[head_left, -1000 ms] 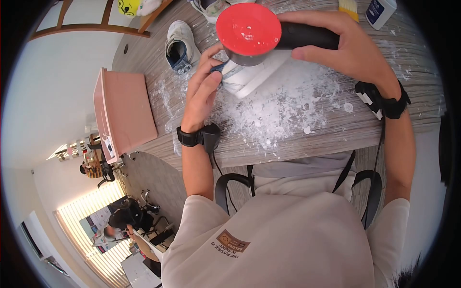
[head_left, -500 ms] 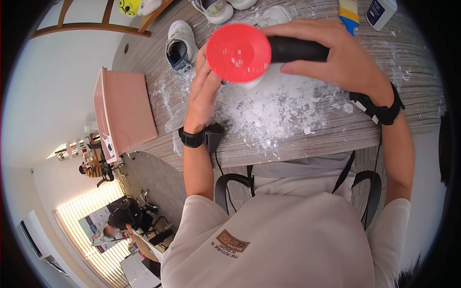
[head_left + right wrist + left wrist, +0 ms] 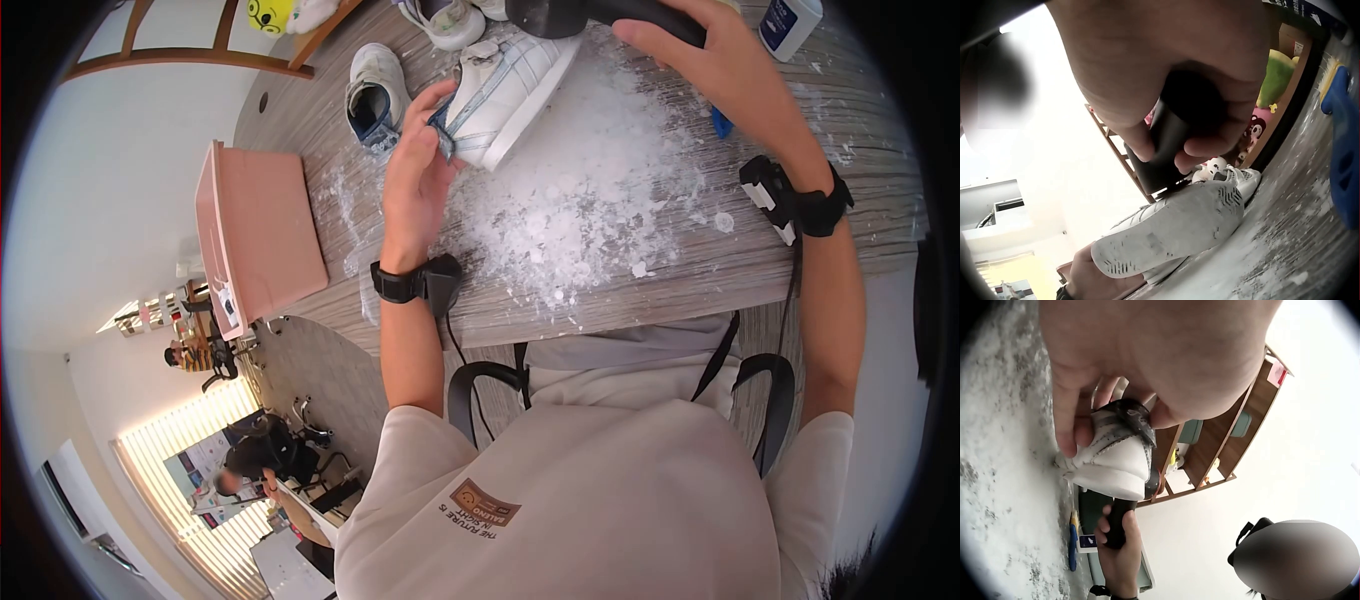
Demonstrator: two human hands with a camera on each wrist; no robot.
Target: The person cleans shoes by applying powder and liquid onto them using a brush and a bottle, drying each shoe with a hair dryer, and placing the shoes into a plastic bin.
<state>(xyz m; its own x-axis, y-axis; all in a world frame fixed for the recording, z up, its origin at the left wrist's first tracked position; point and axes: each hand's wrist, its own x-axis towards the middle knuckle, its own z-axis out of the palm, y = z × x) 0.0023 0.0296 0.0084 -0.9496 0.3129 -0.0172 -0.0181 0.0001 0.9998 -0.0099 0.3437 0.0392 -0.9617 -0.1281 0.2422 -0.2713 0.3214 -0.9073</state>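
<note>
My left hand (image 3: 415, 185) grips a white sneaker (image 3: 505, 95) with blue-grey trim by its heel collar. The sneaker lies tipped, its patterned sole (image 3: 1172, 237) facing the right wrist camera. My right hand (image 3: 740, 75) holds a hand tool (image 3: 548, 15) by its thick black handle (image 3: 1119, 528). The tool's round dark head overlaps the sneaker's toe end at the top of the head view; its red face is hidden there. White powder (image 3: 580, 220) covers the tabletop under the sneaker.
Another sneaker (image 3: 375, 95) stands beside my left hand, more shoes (image 3: 445, 22) behind. A blue-handled brush (image 3: 1342, 144) and a white bottle (image 3: 790, 25) lie to the right. A pink bin (image 3: 265, 225) stands left. Two people are in the background.
The tool first came down over the sneaker, red face showing, then moved away toward the toe and turned that face out of sight. The left hand has stayed at the heel.
</note>
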